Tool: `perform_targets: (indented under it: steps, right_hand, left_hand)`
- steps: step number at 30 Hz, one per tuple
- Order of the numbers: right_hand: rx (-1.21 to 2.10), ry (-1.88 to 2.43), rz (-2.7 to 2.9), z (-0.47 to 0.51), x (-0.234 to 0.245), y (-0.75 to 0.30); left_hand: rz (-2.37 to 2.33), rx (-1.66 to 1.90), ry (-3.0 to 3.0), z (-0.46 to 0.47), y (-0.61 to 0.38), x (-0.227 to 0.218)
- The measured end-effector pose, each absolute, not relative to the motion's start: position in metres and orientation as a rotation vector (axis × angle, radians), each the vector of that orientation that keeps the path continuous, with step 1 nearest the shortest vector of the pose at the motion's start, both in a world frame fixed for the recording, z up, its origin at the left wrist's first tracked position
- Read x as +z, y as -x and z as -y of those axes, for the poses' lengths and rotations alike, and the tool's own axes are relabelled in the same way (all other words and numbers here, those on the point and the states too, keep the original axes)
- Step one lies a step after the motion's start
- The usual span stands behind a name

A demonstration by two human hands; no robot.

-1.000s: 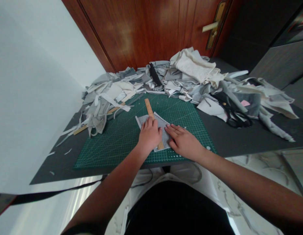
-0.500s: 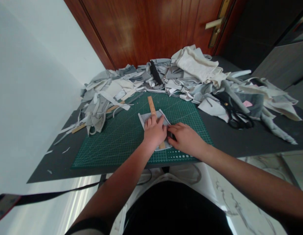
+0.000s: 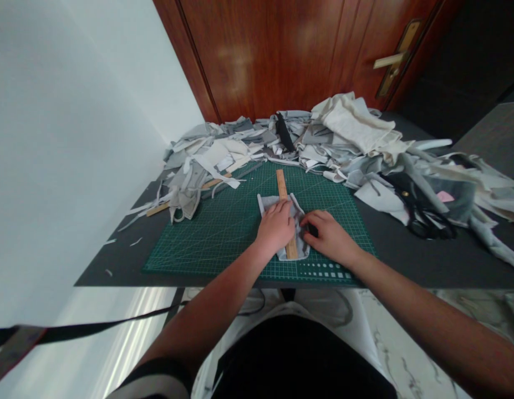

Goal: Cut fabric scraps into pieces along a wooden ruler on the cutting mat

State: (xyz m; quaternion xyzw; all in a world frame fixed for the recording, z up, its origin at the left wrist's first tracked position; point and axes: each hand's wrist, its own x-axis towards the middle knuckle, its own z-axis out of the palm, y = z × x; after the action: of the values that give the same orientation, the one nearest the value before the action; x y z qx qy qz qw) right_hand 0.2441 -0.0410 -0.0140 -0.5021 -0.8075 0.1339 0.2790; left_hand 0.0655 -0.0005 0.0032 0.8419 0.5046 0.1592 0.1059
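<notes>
My left hand (image 3: 276, 226) lies flat over a wooden ruler (image 3: 281, 183) and a grey piece of fabric (image 3: 268, 203), its fingers stretched toward the far side. The ruler runs lengthwise along the fabric, and both its ends show past the hand. Along the fabric's side edges run rolled or folded strips. At the right edge of the fabric, my right hand (image 3: 332, 238) is curled, fingertips touching or very near that edge. Something small and dark shows between its thumb and fingers; I cannot make out what. Beneath everything is a green cutting mat (image 3: 223, 238).
Grey and white fabric scraps (image 3: 348, 124) are heaped along the back of the dark table (image 3: 127, 244). Black scissors (image 3: 427, 219) lie among scraps at the right. Another wooden strip (image 3: 159, 209) sticks out at the left. A wooden door (image 3: 273, 55) stands behind.
The view has shifted, so the whole scene sits further right. My right hand has drawn slightly away from the left one; the left hand stays on the ruler and fabric.
</notes>
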Motion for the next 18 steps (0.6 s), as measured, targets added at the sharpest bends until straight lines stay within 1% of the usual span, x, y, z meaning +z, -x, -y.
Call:
perform_targets:
  steps: [7, 13, 18]
  right_hand:
    - [0.225, 1.402, 2.185, 0.045, -0.015, -0.240]
    - [0.035, 1.568, 2.298, 0.052, -0.004, -0.240]
    - [-0.013, 1.604, 2.320, 0.058, -0.004, -0.242]
  left_hand:
    - [-1.165, 0.306, -2.673, -0.005, -0.021, 0.009]
    - [-1.279, 0.205, -2.764, -0.016, 0.024, 0.028]
    - [-1.388, 0.246, -2.710, -0.016, 0.071, 0.031]
